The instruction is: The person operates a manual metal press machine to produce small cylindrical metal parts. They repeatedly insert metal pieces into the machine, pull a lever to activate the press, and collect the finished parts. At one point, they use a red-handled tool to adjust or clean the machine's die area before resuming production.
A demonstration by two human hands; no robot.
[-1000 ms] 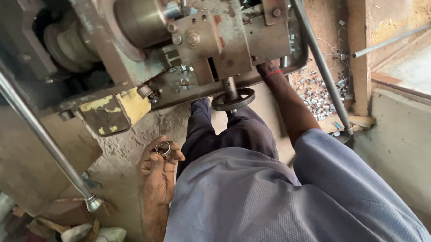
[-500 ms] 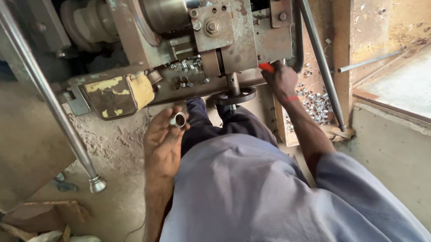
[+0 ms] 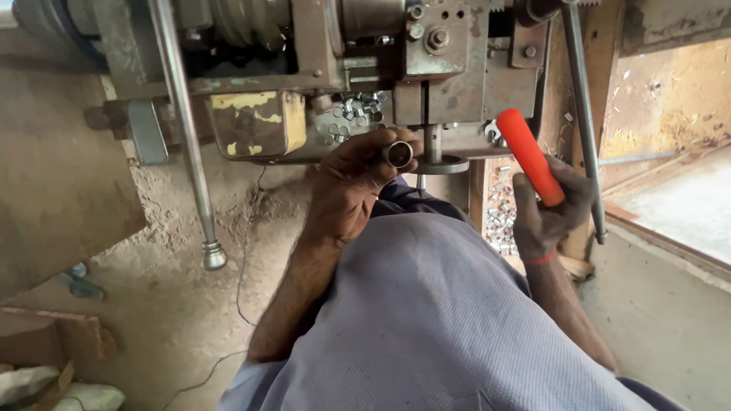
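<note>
The left hand (image 3: 352, 185) has risen from beside the lap toward the machine (image 3: 425, 55), and the right hand (image 3: 550, 210) now grips a red handle (image 3: 529, 155) that was barely visible before. The left fingers are closed around a small metal ring (image 3: 398, 154), holding it just below the machine's yellow plate (image 3: 255, 124) and beside a vertical spindle (image 3: 433, 145). The right fingers wrap the handle's lower end. A long steel lever (image 3: 183, 131) hangs to the left.

A long steel lever rod (image 3: 183, 131) hangs beside a yellow-painted housing (image 3: 259, 124), with what look like pale rags (image 3: 54, 404) below.
</note>
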